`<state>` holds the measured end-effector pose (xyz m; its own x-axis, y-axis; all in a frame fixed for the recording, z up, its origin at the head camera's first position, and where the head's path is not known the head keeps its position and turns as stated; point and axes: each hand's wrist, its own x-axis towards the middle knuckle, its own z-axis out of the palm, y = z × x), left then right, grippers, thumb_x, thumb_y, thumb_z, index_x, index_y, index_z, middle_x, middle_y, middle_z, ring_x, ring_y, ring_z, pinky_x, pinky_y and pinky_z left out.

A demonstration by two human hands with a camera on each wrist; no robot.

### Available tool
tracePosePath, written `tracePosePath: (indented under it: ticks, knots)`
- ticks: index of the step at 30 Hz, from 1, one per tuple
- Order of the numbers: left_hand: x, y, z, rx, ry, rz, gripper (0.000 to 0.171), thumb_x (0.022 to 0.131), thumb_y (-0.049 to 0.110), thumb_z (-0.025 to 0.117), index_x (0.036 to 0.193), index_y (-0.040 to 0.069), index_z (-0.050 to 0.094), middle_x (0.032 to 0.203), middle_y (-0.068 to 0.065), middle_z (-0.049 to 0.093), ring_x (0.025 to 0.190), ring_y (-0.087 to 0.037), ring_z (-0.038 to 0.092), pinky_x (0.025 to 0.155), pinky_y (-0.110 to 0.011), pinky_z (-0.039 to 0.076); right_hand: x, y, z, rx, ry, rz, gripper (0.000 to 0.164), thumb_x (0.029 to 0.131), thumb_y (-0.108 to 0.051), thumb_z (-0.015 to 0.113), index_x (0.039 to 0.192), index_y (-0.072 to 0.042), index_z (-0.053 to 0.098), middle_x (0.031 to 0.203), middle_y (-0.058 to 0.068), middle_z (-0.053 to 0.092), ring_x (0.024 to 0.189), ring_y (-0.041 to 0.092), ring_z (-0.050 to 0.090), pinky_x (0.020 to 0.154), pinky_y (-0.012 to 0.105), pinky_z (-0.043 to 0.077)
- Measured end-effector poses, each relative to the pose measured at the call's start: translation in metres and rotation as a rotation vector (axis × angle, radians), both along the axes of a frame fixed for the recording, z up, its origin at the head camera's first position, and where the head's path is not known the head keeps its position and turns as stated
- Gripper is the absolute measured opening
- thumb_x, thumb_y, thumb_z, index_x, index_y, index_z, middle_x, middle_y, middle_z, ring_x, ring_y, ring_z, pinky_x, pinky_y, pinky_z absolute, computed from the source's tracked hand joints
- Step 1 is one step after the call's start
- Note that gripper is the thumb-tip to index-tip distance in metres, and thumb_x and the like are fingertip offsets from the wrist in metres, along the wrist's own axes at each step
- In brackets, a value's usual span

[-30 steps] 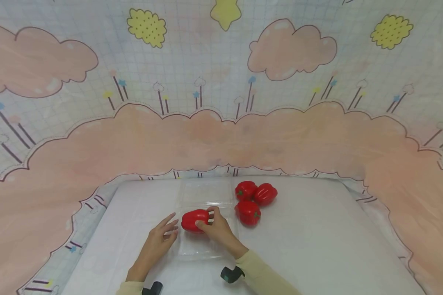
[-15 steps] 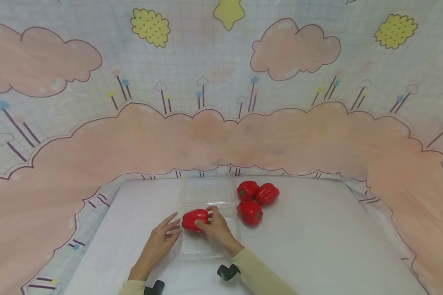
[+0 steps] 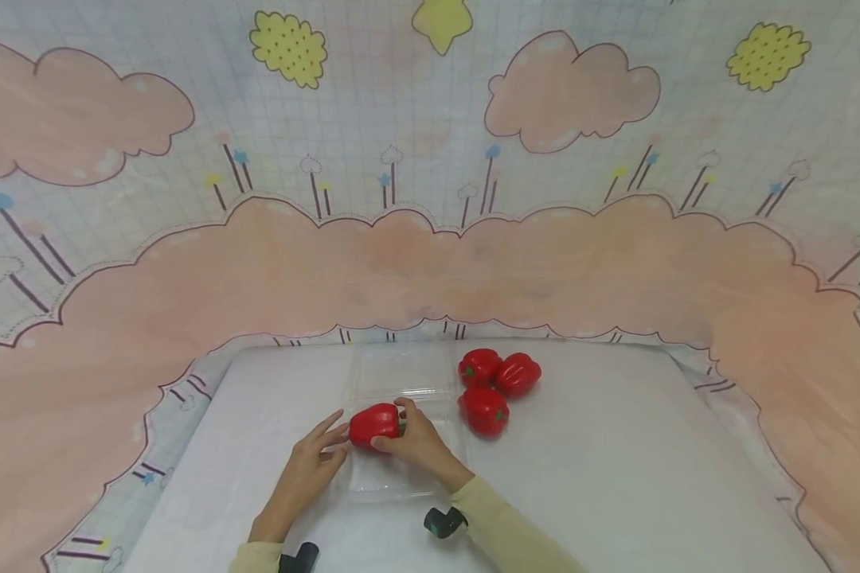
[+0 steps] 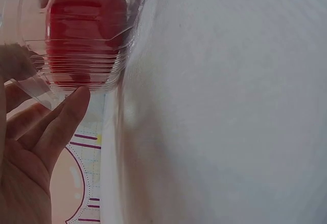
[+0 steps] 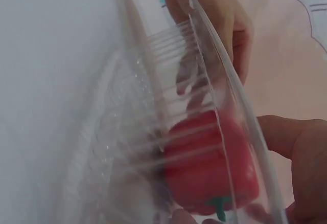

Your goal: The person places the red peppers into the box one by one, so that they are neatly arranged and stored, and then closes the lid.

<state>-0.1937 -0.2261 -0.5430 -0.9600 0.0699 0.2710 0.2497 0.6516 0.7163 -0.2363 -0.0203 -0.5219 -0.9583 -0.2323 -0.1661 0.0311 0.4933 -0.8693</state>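
Observation:
A red bell pepper (image 3: 373,426) lies on its side over the near half of a clear plastic clamshell container (image 3: 390,482), stem end facing right. My right hand (image 3: 424,442) holds it by that end, thumb on the near side and fingers on the far side. The green stem shows through the clear wall in the right wrist view, between the fingertips (image 5: 180,217) below. On the container's left side is my left hand (image 3: 314,460), its fingers extended. A fingertip (image 4: 77,97) of it sits right at the ribbed wall in the left wrist view.
Three more red bell peppers (image 3: 484,411) are grouped just right of the container on the white table (image 3: 616,477). The container's lid half (image 3: 404,372) lies folded back, away from me. A patterned cloth (image 3: 430,274) rises behind the table.
My right hand has shifted the bell pepper slightly left, up to the left fingertips. The left hand stays nearly in place. The other peppers have not moved.

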Motion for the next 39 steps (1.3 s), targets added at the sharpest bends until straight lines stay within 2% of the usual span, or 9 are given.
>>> tracePosePath:
  ticks: [6,11,20,27,34,39]
  knots:
    - [-0.001,0.001,0.002,0.002,-0.007,0.002,0.054,0.088,0.006,0.069,0.14,0.007,0.054,0.137,-0.015,0.061,0.109,-0.028,0.07,0.084,-0.031,0.061,-0.001,0.01,0.008,0.011,-0.02,0.02,0.08,0.08,-0.033,0.08,0.146,-0.017,0.038,0.136,0.014,0.055,0.116,0.032,0.059,0.09,0.051,0.059]
    - [-0.001,0.001,0.001,0.006,0.003,0.001,0.052,0.088,0.006,0.069,0.138,0.005,0.055,0.138,-0.016,0.06,0.108,-0.028,0.07,0.083,-0.031,0.061,0.002,0.018,0.019,-0.001,-0.009,0.022,0.076,0.082,-0.03,0.078,0.146,-0.019,0.038,0.141,0.013,0.052,0.122,0.035,0.057,0.092,0.053,0.058]
    - [-0.001,-0.002,-0.002,0.021,0.017,0.003,0.05,0.087,0.004,0.068,0.137,0.005,0.057,0.139,-0.015,0.059,0.107,-0.028,0.07,0.082,-0.029,0.061,0.009,0.032,0.038,-0.119,0.057,0.108,0.068,0.087,-0.028,0.073,0.146,-0.023,0.038,0.147,0.011,0.048,0.13,0.031,0.055,0.101,0.045,0.054]
    - [-0.002,0.0,-0.003,0.025,0.009,0.003,0.052,0.088,0.005,0.069,0.138,0.006,0.056,0.137,-0.015,0.06,0.108,-0.028,0.07,0.083,-0.03,0.061,0.017,0.051,0.057,-0.204,0.135,0.176,0.063,0.089,-0.027,0.072,0.144,-0.022,0.041,0.145,0.007,0.05,0.132,0.034,0.052,0.104,0.049,0.052]
    - [-0.002,-0.002,-0.004,0.027,-0.001,0.003,0.052,0.087,0.004,0.069,0.138,0.006,0.056,0.138,-0.015,0.06,0.108,-0.027,0.07,0.082,-0.028,0.061,0.024,0.066,0.076,-0.14,0.264,0.25,0.064,0.089,-0.025,0.071,0.145,-0.02,0.04,0.146,0.002,0.048,0.131,0.026,0.053,0.106,0.047,0.051]
    - [-0.003,-0.002,-0.004,0.026,0.002,-0.008,0.051,0.087,0.004,0.069,0.137,0.005,0.057,0.14,-0.015,0.058,0.109,-0.028,0.069,0.083,-0.028,0.061,0.027,0.08,0.084,-0.103,0.318,0.24,0.065,0.088,-0.025,0.072,0.145,-0.017,0.041,0.145,0.003,0.05,0.13,0.025,0.054,0.104,0.045,0.053]
